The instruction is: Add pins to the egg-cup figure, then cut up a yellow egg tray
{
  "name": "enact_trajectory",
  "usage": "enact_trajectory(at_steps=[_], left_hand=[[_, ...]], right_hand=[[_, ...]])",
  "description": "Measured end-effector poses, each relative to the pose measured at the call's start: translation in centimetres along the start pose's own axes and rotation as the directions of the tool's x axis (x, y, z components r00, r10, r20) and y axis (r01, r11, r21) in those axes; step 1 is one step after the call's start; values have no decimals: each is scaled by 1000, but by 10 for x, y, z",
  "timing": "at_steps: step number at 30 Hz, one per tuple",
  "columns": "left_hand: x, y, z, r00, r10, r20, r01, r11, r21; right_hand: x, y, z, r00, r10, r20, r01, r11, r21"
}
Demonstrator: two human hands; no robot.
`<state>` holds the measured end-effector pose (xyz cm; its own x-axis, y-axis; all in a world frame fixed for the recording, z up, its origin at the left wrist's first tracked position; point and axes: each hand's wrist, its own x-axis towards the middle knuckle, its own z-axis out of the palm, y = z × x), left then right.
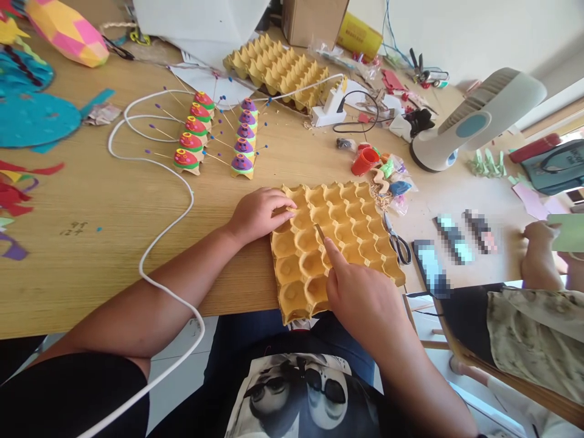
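Observation:
A yellow cardboard egg tray (360, 213) lies at the near table edge, partly overhanging it. My left hand (258, 213) rests on the tray's far left corner, fingers curled over the rim, holding it down. My right hand (360, 298) is closed around a thin knife blade (319, 233), whose tip touches a ridge between cups near the tray's middle.
Two rows of painted cup figures with pins (216, 137) stand behind. A second egg tray (278, 70), a white fan (474, 118), scissors (398, 238), an orange cup (364, 161) and a white cable (159, 243) lie around. Another person's hand (538, 243) holds green paper at right.

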<state>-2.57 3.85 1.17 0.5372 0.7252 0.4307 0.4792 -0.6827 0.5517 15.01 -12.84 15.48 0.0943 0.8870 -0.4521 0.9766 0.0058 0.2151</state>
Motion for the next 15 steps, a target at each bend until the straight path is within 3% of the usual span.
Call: enact_trajectory(at_steps=[6, 15], left_hand=[[0, 1, -1, 1000, 2, 0, -2, 1000, 11], [-1, 2, -1, 1000, -18, -9, 18, 1000, 14]], right_hand=[[1, 1, 5, 999, 9, -33, -9, 1000, -1], [-5, -1, -6, 1000, 3, 28, -1, 998, -69]])
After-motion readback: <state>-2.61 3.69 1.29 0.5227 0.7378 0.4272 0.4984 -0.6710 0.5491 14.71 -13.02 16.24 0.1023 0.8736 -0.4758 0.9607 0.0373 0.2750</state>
